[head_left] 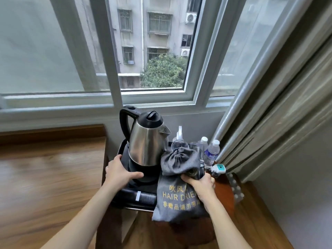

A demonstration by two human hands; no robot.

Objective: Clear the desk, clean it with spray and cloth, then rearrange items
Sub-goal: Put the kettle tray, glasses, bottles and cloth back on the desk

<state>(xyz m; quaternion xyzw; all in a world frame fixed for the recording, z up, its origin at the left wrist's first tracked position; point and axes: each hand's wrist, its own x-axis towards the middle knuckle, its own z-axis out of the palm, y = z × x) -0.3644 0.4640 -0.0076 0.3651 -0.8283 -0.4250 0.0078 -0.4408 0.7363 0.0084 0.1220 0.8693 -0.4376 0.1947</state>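
A black tray carries a steel kettle with a black lid and handle. A grey drawstring bag marked HAIR DRIER lies on the tray's right side and hangs over its front. My left hand grips the tray's left rim, thumb lying by the kettle base. My right hand holds the tray's right side through the bag; its fingers are partly hidden by the cloth. The tray is over a small dark round table. A spray bottle's white nozzle shows behind the bag.
The wooden desk lies to the left. Two water bottles, glasses, a white-and-teal device and a blister pack stand on the round table. A curtain hangs on the right, and a window is behind.
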